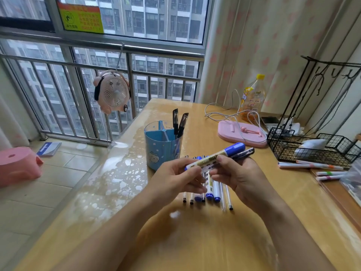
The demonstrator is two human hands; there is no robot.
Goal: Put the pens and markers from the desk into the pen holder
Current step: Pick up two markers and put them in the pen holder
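1. Two hands meet over the middle of the wooden desk point(254, 202) in the head view. The left hand point(175, 178) pinches the near end of a blue-capped marker point(218, 156), with its fingers curled around the barrel. The right hand point(237, 176) is closed on the same marker further along and also grips a dark pen point(245, 152) that lies alongside it.
2. The marker and dark pen are held nearly level, with their far ends pointing to the right, above the desk and just in front of the pen holder point(163, 145).
3. Under the hands, a row of loose pens and markers point(214, 194) lies on the desk. They are side by side, with their ends toward the person, and are partly hidden by the fingers.
4. The pen holder is blue, with inner dividers. It stands upright just beyond the left hand. Two black pens point(178, 124) stand tilted in its right-hand compartment.
5. On the right side of the desk, well apart from the hands, several pastel markers point(310, 165) lie in front of a black wire rack point(312, 145).
6. Further back there is a pink stand point(242, 133) with a white cable point(220, 112) draped over it, and a yellow-capped bottle point(253, 98) beside the curtain point(263, 45).
7. The desk has a clear, glossy cover marked with pale blotches on its left side.
8. A pink fan point(113, 90) hangs from the window railing point(97, 63). A pink stool point(18, 163) and a blue book point(48, 148) are on the tiled floor, and tower blocks fill the window.
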